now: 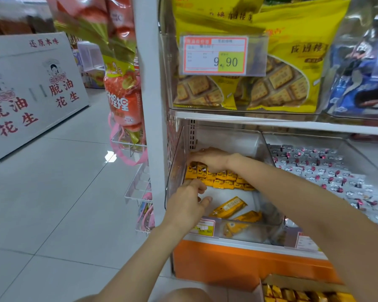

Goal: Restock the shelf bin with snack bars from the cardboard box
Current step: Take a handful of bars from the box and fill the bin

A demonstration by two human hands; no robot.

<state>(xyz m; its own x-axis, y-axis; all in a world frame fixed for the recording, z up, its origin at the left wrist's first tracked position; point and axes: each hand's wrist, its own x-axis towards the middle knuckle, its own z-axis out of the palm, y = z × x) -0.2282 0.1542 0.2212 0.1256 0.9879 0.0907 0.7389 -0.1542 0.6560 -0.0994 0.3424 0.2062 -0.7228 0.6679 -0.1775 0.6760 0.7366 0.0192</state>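
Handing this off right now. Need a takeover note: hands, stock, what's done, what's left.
Left grip: front left of the shelf bin, fingers bent by the front row; unclear whether it holds a bar.
Right grip: palm down on the back row, pressing it.
Bin: upright bars fill the back left; loose bars lie flat in front.
Cardboard box: on the floor, lower right, bars inside.
Done: a few rows stood up.
Left: stand the loose bars, fill the rest from the box.

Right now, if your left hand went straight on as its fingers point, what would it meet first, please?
Probably the front row of snack bars standing in the bin; the left hand is close, but depth is unclear.
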